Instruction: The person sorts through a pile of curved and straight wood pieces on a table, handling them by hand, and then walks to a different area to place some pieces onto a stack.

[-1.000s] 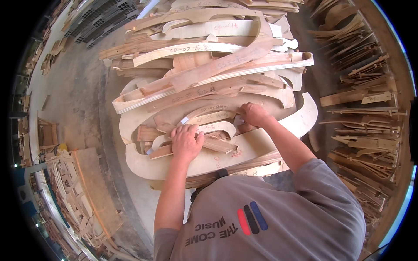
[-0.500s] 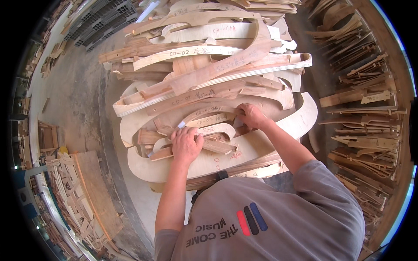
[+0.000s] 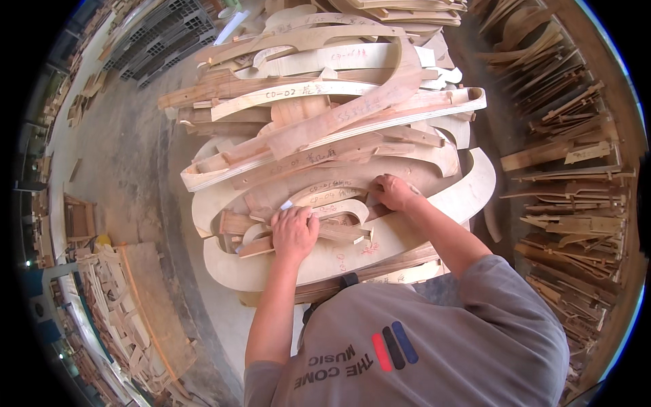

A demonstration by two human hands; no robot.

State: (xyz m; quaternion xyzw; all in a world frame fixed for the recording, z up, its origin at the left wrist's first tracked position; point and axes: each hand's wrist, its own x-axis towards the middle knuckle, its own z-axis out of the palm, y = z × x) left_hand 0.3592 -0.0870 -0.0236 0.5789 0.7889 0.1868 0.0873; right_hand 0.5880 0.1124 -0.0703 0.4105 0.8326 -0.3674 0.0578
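Left hand: my left hand [image 3: 294,230] lies knuckles up on the pile, fingers curled closed over the top edge of a small curved pale plywood cut-out [image 3: 332,211]; a bit of white [image 3: 286,205] shows at the fingertips, and I cannot tell what it is.
Right hand: my right hand [image 3: 393,192] is further up and to the right, fingers bent and pressed on the end of a narrow arched pale plywood strip [image 3: 330,192]; whether they pinch it or only press it I cannot tell.
Cut-out, position: it sits at the near middle of the pile, between my two hands, just below the arched strip and touching it.
Beneath: a large pale plywood crescent panel [image 3: 407,234] carries both pieces; its outer curve sweeps from below my left wrist round to the right, past my right forearm.
Pile: a tall heap of curved pale and brown plywood templates [image 3: 319,102] stretches away from me, pieces crossing at many angles, several with handwriting on them.
Right side: upright racks of brown wooden offcuts [image 3: 569,183] stand well apart from the pile.
Left side: grey concrete floor [image 3: 129,156], with a lower stack of pale wooden shapes [image 3: 122,305] near the lower left.
Clothing: my grey short-sleeved shirt [image 3: 420,346] fills the lower edge.
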